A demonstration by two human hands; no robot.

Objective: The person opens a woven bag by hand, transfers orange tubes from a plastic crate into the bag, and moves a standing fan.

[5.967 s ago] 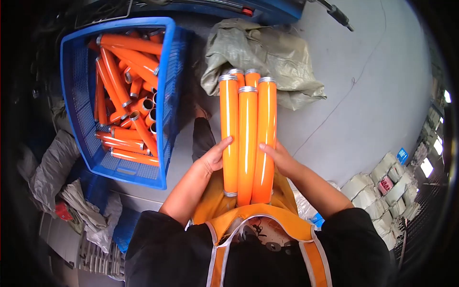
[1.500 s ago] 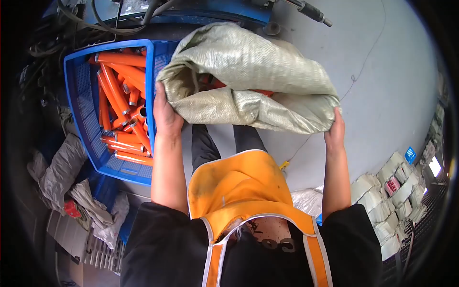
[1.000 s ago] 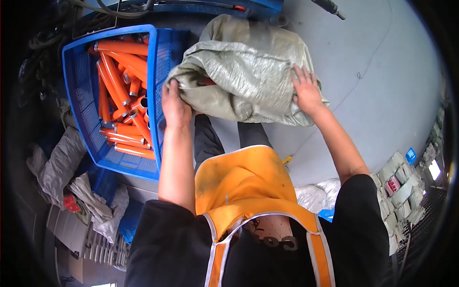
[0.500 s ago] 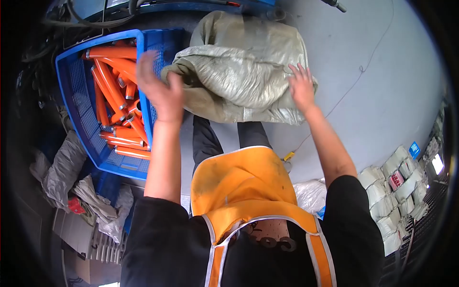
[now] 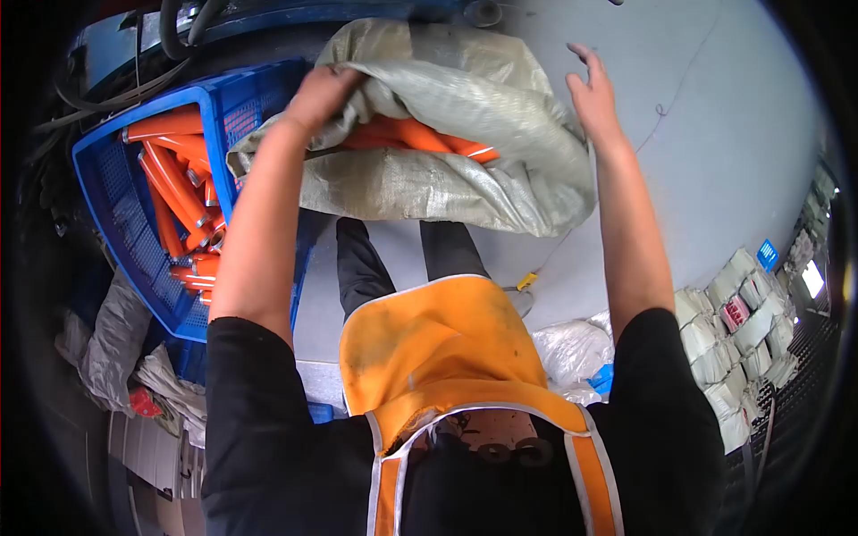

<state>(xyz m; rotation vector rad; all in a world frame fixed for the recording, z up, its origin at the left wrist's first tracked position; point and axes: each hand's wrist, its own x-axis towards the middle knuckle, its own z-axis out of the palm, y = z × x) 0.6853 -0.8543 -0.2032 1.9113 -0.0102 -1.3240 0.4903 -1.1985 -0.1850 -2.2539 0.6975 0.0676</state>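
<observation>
A pale woven sack [image 5: 393, 183] stands in front of my legs with its mouth spread wide. Several orange tubes [image 5: 416, 136] show inside it. My left hand [image 5: 323, 95] grips the far rim of the sack at its left side, fingers closed over the fabric. Just beyond the sack's right edge, my right hand [image 5: 592, 94] is raised with its fingers apart and nothing in them. Left of the sack, a blue crate [image 5: 212, 134] holds more orange tubes [image 5: 176, 183] with metal ends, lying in a jumble.
Stacked white bundles [image 5: 728, 348] are at the lower right, and clear plastic [image 5: 572, 353] lies nearer my apron. Crumpled grey sacks [image 5: 116, 335] sit at the lower left. Hoses and blue machinery [image 5: 116, 45] are at the upper left. A thin cord runs over the grey floor.
The sack's mouth, mostly folded over half a second ago, now gapes and shows the tubes. My left hand has taken hold of the rim; my right hand has moved up and off the sack.
</observation>
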